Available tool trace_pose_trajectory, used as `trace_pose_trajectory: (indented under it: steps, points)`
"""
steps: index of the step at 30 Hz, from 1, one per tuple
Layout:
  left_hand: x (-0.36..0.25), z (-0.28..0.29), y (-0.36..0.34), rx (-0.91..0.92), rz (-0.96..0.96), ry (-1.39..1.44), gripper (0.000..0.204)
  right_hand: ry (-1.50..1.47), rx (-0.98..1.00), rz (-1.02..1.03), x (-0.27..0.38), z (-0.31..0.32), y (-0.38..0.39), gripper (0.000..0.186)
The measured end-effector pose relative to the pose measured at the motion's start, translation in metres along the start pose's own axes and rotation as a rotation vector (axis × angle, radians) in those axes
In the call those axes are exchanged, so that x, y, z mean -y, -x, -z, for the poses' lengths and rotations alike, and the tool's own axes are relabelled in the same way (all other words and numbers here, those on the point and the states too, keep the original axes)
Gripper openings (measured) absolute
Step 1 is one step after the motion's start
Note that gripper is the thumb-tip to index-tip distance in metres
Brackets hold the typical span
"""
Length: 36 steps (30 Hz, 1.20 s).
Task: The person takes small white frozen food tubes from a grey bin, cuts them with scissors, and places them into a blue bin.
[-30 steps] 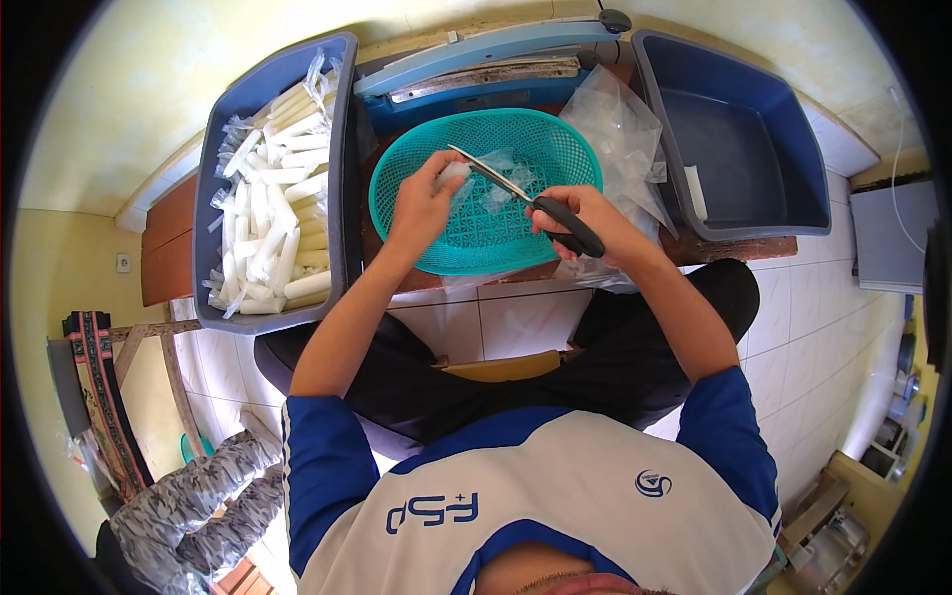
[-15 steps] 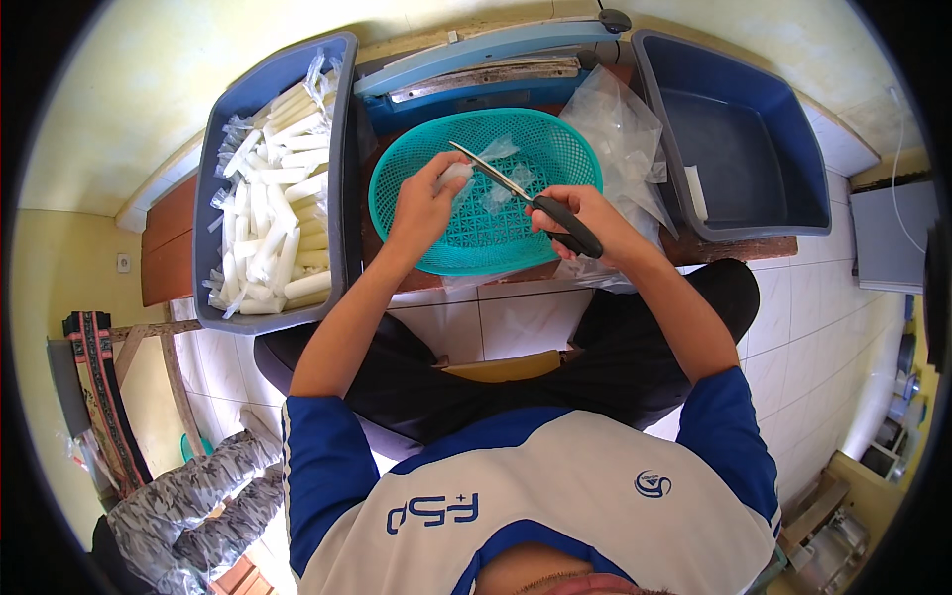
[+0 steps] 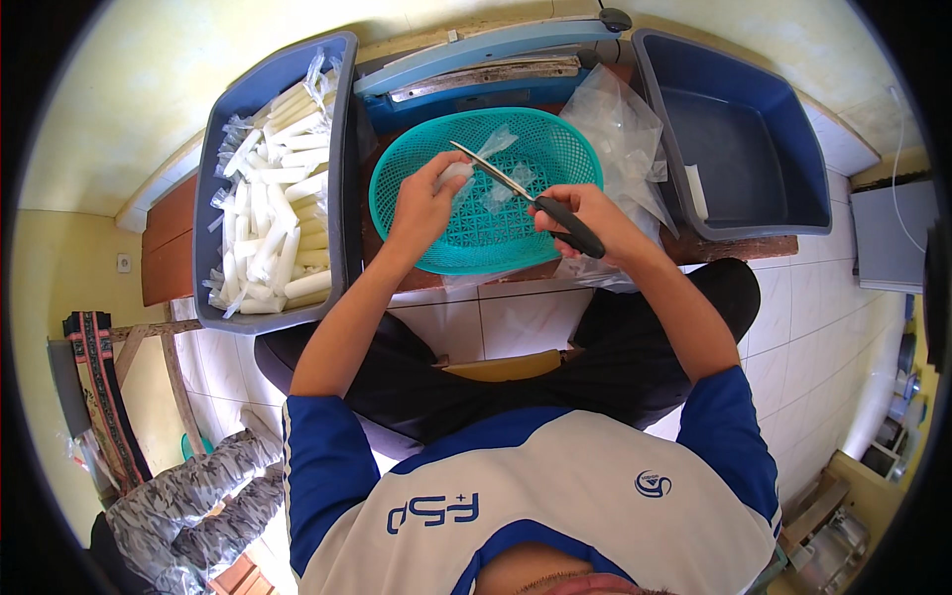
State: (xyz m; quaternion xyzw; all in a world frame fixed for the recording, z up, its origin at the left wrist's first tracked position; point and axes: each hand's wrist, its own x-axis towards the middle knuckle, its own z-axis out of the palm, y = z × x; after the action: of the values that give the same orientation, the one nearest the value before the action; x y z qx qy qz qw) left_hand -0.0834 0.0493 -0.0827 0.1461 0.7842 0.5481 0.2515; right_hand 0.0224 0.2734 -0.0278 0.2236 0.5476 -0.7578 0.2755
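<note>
Over the oval green plastic basket (image 3: 385, 223), my left hand (image 3: 426, 203) is closed on a plastic-wrapped white stick (image 3: 455, 174), mostly hidden by the fingers. My right hand (image 3: 600, 226) grips black-handled scissors (image 3: 567, 226). Their blades point up and left, lie nearly together and cross the clear plastic tail (image 3: 498, 142) beside my left fingers. Clear scraps of plastic (image 3: 516, 183) lie in the basket below. To my left, a grey tub (image 3: 349, 149) is piled with similar white wrapped sticks (image 3: 263, 208).
A dark blue-grey tub (image 3: 744, 139) at the right holds one white stick (image 3: 696, 192). Clear plastic bags (image 3: 620, 129) lie between it and the basket. Behind the basket stands a long blue appliance (image 3: 486, 67) with a metal bar. My legs are spread below the wooden table.
The scissor blades have drawn slightly closer together, and my right fingers have curled in with the handles. The plastic tail has shifted a little upward. My left hand has hardly moved.
</note>
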Motion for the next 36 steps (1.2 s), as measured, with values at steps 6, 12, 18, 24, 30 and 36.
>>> trace_pose_trajectory:
  steps: [6,12,18,24,30,36]
  points:
    - [0.002,0.000,0.001,-0.011,0.006,-0.004,0.024,0.021,0.010,-0.009,0.004,0.005,0.004,0.027]
    - [-0.001,-0.001,0.001,0.001,0.017,-0.008,0.023,0.237,-0.134,0.076,0.012,0.008,0.004,0.034]
    - [0.004,-0.001,0.001,0.017,0.009,-0.016,0.029,0.909,-0.294,0.401,-0.005,0.015,-0.006,0.036]
    - [0.001,-0.003,0.001,-0.019,0.003,0.020,0.036,1.289,-0.222,0.549,-0.008,0.005,-0.013,0.028]
    - [-0.004,-0.003,0.001,-0.001,-0.025,0.021,0.033,1.502,-0.172,0.475,-0.032,0.000,-0.030,0.030]
    - [0.004,-0.002,0.002,-0.024,-0.023,0.256,0.031,1.651,-0.141,0.471,-0.032,-0.008,-0.031,0.017]
